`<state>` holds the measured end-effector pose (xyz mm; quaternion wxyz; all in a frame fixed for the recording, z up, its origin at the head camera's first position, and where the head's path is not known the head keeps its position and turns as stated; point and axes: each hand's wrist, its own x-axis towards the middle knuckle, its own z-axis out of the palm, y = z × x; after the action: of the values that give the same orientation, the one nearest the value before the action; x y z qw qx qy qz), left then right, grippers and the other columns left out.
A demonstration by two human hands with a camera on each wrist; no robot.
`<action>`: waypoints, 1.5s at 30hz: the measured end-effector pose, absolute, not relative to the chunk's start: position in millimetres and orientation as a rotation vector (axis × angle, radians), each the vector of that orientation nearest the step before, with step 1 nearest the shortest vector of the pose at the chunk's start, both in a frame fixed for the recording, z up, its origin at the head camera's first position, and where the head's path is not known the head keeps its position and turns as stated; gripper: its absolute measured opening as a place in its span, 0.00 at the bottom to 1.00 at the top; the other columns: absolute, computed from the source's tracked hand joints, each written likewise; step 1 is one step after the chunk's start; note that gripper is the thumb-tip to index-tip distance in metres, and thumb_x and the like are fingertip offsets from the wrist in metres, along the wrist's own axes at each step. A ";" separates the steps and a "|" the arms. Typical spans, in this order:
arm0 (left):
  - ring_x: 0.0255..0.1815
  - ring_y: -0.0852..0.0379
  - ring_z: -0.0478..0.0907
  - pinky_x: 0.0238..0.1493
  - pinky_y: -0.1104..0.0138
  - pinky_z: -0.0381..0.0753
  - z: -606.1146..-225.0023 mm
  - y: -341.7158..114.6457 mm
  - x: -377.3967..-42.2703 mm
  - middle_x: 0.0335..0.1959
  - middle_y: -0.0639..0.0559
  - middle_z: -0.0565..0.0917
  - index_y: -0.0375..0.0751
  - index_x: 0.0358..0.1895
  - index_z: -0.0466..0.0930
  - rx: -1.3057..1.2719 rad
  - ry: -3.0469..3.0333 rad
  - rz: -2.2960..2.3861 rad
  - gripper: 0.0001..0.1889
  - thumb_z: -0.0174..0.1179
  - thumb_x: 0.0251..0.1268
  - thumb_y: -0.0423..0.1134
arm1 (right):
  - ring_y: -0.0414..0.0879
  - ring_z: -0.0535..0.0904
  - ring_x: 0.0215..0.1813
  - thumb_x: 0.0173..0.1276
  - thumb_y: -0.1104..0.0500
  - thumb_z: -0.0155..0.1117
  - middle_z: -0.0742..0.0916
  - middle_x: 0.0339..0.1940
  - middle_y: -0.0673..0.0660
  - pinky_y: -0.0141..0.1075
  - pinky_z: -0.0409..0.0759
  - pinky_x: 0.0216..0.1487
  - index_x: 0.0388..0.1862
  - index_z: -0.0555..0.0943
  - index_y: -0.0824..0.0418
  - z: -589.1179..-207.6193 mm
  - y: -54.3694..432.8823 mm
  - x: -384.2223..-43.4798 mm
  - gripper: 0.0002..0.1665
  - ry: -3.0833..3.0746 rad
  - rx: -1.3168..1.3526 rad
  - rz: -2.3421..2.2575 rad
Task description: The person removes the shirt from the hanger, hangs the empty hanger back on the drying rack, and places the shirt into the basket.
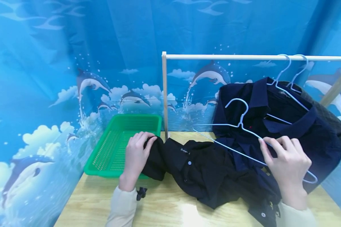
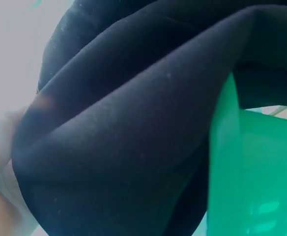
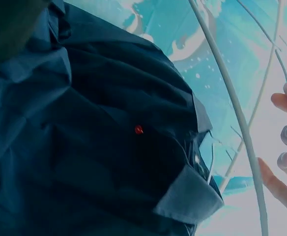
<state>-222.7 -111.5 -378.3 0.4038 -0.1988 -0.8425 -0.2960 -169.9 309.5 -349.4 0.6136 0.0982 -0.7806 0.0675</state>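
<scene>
Near the basket's right side, my left hand (image 1: 137,154) pinches one end of a black shirt (image 1: 207,173) between thumb and fingers. The rest of the shirt lies crumpled across the table, with buttons and a small white embroidered mark showing. The left wrist view is mostly filled by the dark cloth (image 2: 119,137), which overlaps the basket's edge. My right hand (image 1: 288,164) holds a light blue wire hanger (image 1: 240,122) by its sloping shoulder, its hook pointing up. No garment is on this hanger. In the right wrist view, fingers (image 3: 278,187) grip the wire at the right edge.
A green slotted basket (image 1: 136,123) stands at the table's back left. Behind the right hand, a navy shirt (image 1: 244,94) and a dark grey garment (image 1: 336,121) hang on blue hangers from a wooden rack (image 1: 216,57). A dolphin-print curtain (image 1: 102,47) backs the table (image 1: 82,201).
</scene>
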 end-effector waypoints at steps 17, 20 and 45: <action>0.37 0.50 0.82 0.38 0.58 0.77 -381.0 -96.9 -220.5 0.34 0.51 0.86 0.42 0.39 0.87 -0.549 -2.151 -0.721 0.08 0.66 0.69 0.43 | 0.59 0.74 0.21 0.73 0.46 0.59 0.80 0.24 0.60 0.43 0.55 0.13 0.31 0.87 0.61 -358.6 280.0 -192.7 0.22 -1.837 0.315 0.172; 0.36 0.50 0.82 0.37 0.58 0.77 -381.0 -96.6 -219.9 0.34 0.51 0.86 0.42 0.39 0.87 -0.549 -2.152 -0.721 0.08 0.65 0.70 0.43 | 0.58 0.72 0.19 0.72 0.47 0.61 0.80 0.24 0.61 0.42 0.54 0.14 0.31 0.86 0.62 -350.8 275.1 -198.9 0.20 -1.838 0.357 0.160; 0.35 0.53 0.80 0.36 0.61 0.75 -384.0 -92.5 -218.0 0.34 0.53 0.85 0.44 0.40 0.86 -0.566 -2.200 -0.701 0.07 0.65 0.70 0.43 | 0.63 0.74 0.27 0.77 0.57 0.58 0.79 0.34 0.67 0.53 0.72 0.22 0.44 0.84 0.70 -262.7 227.3 -245.5 0.16 -1.933 0.203 0.269</action>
<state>-218.0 -92.5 -384.0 0.3729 -0.2207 -0.8587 -0.2738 -245.5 227.3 -262.7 0.5562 0.0859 -0.8188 0.1138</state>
